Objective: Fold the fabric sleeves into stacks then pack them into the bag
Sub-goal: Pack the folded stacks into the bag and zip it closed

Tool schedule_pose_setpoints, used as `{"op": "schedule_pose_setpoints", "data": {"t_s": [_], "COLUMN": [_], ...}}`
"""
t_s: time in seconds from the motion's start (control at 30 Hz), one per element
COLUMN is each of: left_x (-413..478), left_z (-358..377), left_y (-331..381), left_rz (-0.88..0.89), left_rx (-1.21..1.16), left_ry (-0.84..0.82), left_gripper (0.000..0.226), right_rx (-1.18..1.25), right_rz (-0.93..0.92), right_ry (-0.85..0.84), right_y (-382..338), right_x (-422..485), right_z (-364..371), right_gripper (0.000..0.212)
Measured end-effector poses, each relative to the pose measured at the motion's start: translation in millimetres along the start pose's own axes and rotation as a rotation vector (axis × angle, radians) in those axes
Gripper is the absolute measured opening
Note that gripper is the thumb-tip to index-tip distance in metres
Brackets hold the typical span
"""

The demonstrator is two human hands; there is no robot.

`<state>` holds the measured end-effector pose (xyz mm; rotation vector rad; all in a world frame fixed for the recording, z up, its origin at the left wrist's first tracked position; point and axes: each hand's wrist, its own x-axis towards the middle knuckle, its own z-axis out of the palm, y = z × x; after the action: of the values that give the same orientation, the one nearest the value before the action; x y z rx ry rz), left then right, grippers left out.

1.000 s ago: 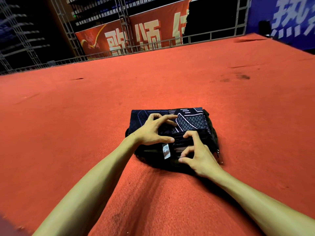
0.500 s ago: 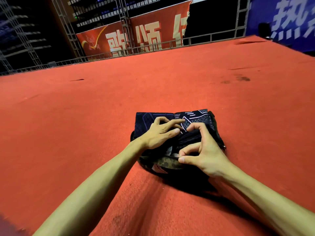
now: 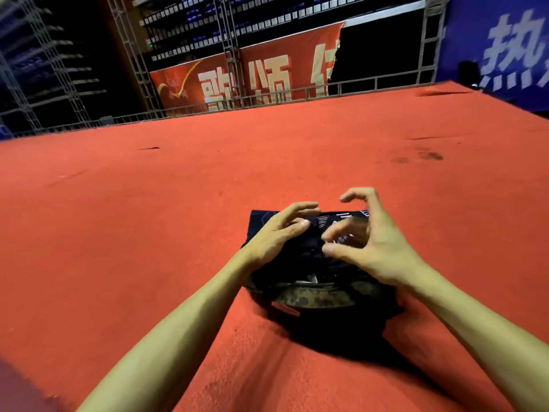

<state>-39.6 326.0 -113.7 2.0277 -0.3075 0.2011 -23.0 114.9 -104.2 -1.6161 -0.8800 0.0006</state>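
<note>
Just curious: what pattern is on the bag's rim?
Camouflage, brown and dark blotches, on the bag's rim; head view, the only one.

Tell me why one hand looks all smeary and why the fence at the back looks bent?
In the head view, the right hand is motion-blurred, its fingers ghosted over the dark patterned folded fabric; the left hand is sharper. The wide-angle lens bends the grey metal railing. The black bag sits in deep shadow on the red carpet.
</note>
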Motion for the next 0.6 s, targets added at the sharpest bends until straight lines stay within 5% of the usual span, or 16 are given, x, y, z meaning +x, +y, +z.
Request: {"op": "schedule_pose_setpoints", "data": {"t_s": [0.23,0.4,0.6], "left_x": [-72.7,-130.2,-126.0], "left_z": [-41.8,-21.5,-6.8], "left_y": [-21.6,-68.7,-84.5], "left_rz": [0.071,-0.059,-0.112], "left_rx": [-0.217,-0.168,-0.194], "left_ry": [0.594,0.613,0.607], "left_gripper": [0.055,0.064,0.072], "right_rx": [0.135,-0.093,-0.206], "right_rz": [-0.025,0.057,0.044], "right_ry": [-0.113,-0.301,-0.299], "right_y": [4.9,27.4,31.7], "right_x": [64.6,63.0,66.5], "right_z": [53.9,80.6,82.3], "right_gripper": [0.07,0.077,0.078]}}
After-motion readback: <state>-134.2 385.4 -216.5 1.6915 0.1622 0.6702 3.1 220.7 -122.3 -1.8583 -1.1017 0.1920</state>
